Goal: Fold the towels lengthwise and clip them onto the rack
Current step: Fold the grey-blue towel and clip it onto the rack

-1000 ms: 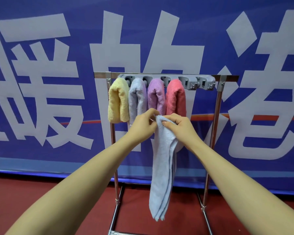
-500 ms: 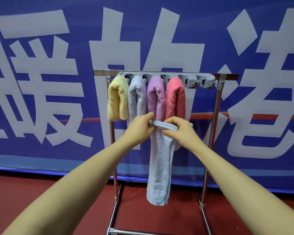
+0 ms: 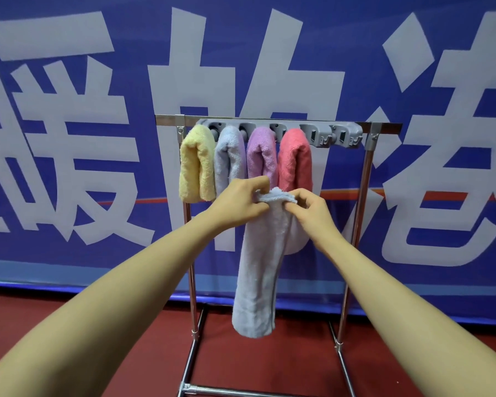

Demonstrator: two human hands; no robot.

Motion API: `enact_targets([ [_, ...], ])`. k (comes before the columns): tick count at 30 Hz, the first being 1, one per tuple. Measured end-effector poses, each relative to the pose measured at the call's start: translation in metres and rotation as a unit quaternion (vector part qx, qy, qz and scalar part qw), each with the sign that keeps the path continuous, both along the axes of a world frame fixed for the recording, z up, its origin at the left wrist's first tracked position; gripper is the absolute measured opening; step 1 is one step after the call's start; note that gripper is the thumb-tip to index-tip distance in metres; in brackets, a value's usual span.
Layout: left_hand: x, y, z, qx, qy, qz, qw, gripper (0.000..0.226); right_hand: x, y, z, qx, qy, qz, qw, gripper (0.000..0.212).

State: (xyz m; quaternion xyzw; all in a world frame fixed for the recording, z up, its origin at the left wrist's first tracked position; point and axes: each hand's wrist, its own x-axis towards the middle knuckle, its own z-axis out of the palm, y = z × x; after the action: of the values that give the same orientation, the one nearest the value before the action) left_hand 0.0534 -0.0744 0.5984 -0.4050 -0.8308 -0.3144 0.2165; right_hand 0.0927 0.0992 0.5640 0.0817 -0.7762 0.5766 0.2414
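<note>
A pale blue towel (image 3: 259, 270) hangs folded lengthwise in front of the metal rack (image 3: 365, 179). My left hand (image 3: 238, 203) and my right hand (image 3: 309, 209) pinch its top fold from either side, just below the hung towels. On the grey clip bar (image 3: 331, 136) hang a yellow towel (image 3: 196, 167), a light blue towel (image 3: 229, 159), a purple towel (image 3: 261, 153) and a pink towel (image 3: 295, 160). Two clips at the bar's right end hold nothing.
A blue banner (image 3: 69, 138) with large white characters stands right behind the rack. The rack's base tubes (image 3: 192, 359) rest on a red floor (image 3: 269, 362).
The hanging towel has been folded shorter, its lower end rising from near the floor. Both hands shifted their pinch along the top fold and stayed below the hung towels.
</note>
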Motion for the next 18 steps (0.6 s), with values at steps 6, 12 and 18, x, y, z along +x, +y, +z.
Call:
enact_targets([
  [6,-0.001,0.003,-0.005,0.018,0.03,-0.029,0.999,0.007,0.004,0.001,-0.003,-0.072,-0.036,0.044,0.996,0.018],
  [12,-0.003,-0.001,-0.002,-0.001,0.034,-0.02,0.999,0.008,0.005,0.005,-0.001,-0.102,-0.023,0.03,0.994,0.023],
  [18,-0.006,-0.011,-0.002,-0.047,0.06,0.039,0.996,0.011,0.007,0.004,0.014,-0.068,0.025,0.021,0.997,0.025],
])
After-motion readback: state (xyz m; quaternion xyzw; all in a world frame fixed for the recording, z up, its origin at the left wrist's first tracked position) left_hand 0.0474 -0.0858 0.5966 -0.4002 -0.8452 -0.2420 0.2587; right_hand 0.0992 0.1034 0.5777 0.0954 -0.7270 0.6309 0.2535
